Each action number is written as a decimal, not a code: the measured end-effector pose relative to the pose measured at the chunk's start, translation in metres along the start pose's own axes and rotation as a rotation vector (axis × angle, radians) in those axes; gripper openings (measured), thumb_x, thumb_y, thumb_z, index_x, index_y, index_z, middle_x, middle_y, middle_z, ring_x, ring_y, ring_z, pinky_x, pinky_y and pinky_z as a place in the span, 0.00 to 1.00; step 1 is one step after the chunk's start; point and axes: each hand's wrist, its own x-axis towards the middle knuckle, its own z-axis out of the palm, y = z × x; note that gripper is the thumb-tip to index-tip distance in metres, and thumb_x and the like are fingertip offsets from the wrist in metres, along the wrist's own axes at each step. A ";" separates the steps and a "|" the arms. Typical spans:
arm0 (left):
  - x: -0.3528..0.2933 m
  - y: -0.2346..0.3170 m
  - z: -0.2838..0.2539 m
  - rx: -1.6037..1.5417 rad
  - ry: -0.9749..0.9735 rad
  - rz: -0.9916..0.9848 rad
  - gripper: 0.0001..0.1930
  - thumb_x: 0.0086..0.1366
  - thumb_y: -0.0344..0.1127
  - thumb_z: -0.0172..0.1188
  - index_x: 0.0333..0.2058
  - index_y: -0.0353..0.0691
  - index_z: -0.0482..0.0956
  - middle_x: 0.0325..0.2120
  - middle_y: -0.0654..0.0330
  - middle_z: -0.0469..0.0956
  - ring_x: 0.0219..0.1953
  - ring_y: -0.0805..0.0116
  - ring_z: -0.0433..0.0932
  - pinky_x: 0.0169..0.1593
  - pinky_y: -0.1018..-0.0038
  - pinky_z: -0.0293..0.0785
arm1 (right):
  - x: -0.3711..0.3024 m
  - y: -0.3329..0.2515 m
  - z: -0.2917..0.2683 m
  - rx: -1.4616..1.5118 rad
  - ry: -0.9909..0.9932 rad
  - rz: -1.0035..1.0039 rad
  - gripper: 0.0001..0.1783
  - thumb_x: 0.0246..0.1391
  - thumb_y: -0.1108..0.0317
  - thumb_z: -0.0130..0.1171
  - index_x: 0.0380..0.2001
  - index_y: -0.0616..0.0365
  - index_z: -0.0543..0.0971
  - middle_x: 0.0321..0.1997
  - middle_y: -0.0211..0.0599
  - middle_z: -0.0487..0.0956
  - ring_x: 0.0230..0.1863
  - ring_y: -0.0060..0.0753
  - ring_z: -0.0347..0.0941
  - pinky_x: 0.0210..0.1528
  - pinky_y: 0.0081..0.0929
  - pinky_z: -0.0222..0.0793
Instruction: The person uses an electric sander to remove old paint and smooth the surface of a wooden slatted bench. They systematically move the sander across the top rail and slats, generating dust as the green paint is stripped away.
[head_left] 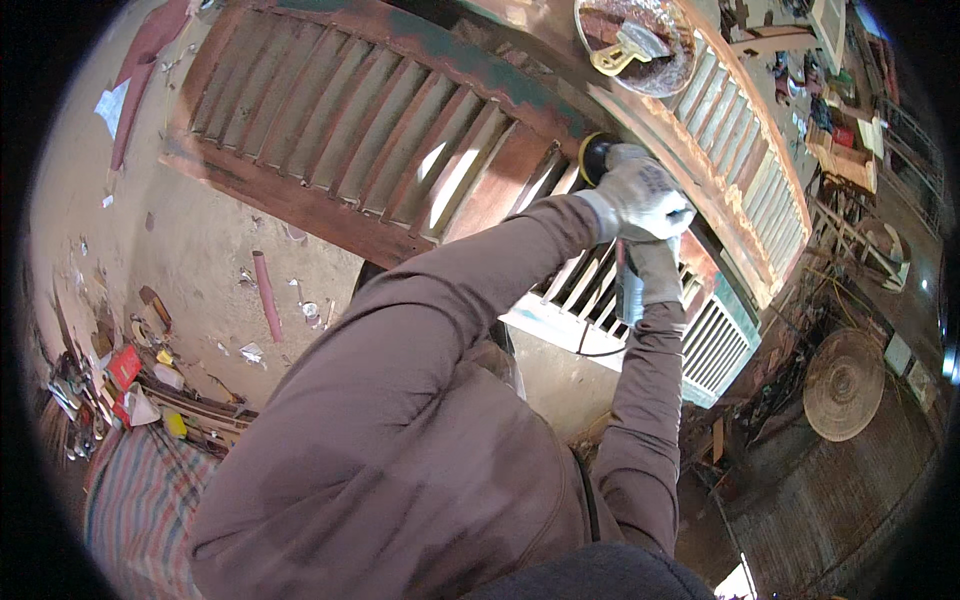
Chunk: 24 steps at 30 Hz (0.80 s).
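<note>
My left hand [642,192], in a pale work glove, is closed around the front of a power sander [595,158] with a round black and yellow head. My right hand [657,268], also gloved, grips its grey body behind, and a dark cable hangs below. The sander's head is at the edge of a long louvered wooden shutter [330,215]. Old green paint shows along the shutter's far rail and right end; the left part is bare reddish-brown. Both gloves hide most of the tool.
A second louvered shutter [740,150] with peeling paint lies just beyond. On it rests a round pan [660,78] holding a scraper [628,48] with a yellowish handle. A round woven tray [843,385] is at right. Scraps, a red tube [267,295] and striped cloth [150,500] lie left.
</note>
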 end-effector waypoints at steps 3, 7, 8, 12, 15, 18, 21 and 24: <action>0.016 0.005 0.026 -0.062 -0.042 0.040 0.21 0.66 0.57 0.59 0.25 0.50 0.88 0.20 0.55 0.83 0.26 0.49 0.84 0.32 0.51 0.77 | -0.013 0.015 -0.019 -0.046 -0.047 0.089 0.23 0.67 0.63 0.63 0.62 0.58 0.78 0.59 0.39 0.83 0.57 0.35 0.79 0.60 0.33 0.75; 0.003 -0.014 0.000 0.016 0.014 0.042 0.21 0.67 0.56 0.59 0.25 0.50 0.88 0.21 0.55 0.83 0.25 0.49 0.84 0.32 0.51 0.76 | -0.006 0.006 -0.007 0.022 -0.085 0.161 0.21 0.70 0.61 0.59 0.62 0.56 0.79 0.60 0.39 0.83 0.58 0.36 0.79 0.61 0.33 0.73; -0.003 -0.016 -0.015 -0.041 0.100 0.037 0.21 0.67 0.56 0.60 0.25 0.48 0.88 0.22 0.55 0.83 0.27 0.50 0.84 0.33 0.52 0.76 | -0.001 0.010 0.002 0.056 -0.085 0.124 0.22 0.69 0.62 0.61 0.62 0.56 0.78 0.61 0.39 0.82 0.57 0.35 0.79 0.60 0.33 0.74; -0.016 -0.022 -0.046 -0.021 0.068 -0.051 0.19 0.68 0.54 0.59 0.27 0.48 0.88 0.26 0.55 0.85 0.32 0.50 0.85 0.38 0.53 0.78 | 0.011 -0.022 0.026 0.071 -0.057 -0.079 0.20 0.68 0.66 0.60 0.59 0.58 0.81 0.57 0.42 0.85 0.55 0.35 0.81 0.57 0.34 0.75; -0.005 -0.011 -0.022 -0.098 0.025 -0.035 0.19 0.68 0.54 0.57 0.30 0.48 0.89 0.26 0.54 0.86 0.32 0.49 0.86 0.41 0.53 0.80 | -0.001 0.004 0.010 0.864 -0.158 0.162 0.20 0.69 0.66 0.61 0.61 0.56 0.77 0.58 0.37 0.82 0.54 0.31 0.79 0.56 0.31 0.77; 0.005 -0.019 -0.031 -0.046 -0.015 -0.049 0.19 0.68 0.54 0.58 0.29 0.49 0.89 0.25 0.54 0.85 0.30 0.51 0.86 0.39 0.53 0.79 | 0.007 -0.005 0.013 1.046 -0.151 0.206 0.21 0.69 0.66 0.62 0.62 0.54 0.75 0.57 0.34 0.81 0.53 0.30 0.78 0.56 0.30 0.77; -0.002 -0.026 -0.050 -0.024 -0.002 -0.092 0.20 0.67 0.55 0.60 0.26 0.48 0.88 0.25 0.56 0.85 0.29 0.51 0.85 0.37 0.52 0.77 | 0.023 -0.028 0.027 0.191 -0.020 0.049 0.26 0.67 0.64 0.65 0.65 0.55 0.73 0.61 0.34 0.79 0.56 0.33 0.77 0.59 0.31 0.76; -0.004 -0.025 -0.040 -0.028 0.005 -0.042 0.20 0.67 0.55 0.60 0.26 0.48 0.88 0.25 0.57 0.85 0.29 0.52 0.85 0.35 0.53 0.75 | 0.020 -0.036 0.028 0.089 0.029 0.036 0.30 0.66 0.63 0.67 0.66 0.56 0.69 0.62 0.37 0.78 0.56 0.34 0.77 0.58 0.32 0.76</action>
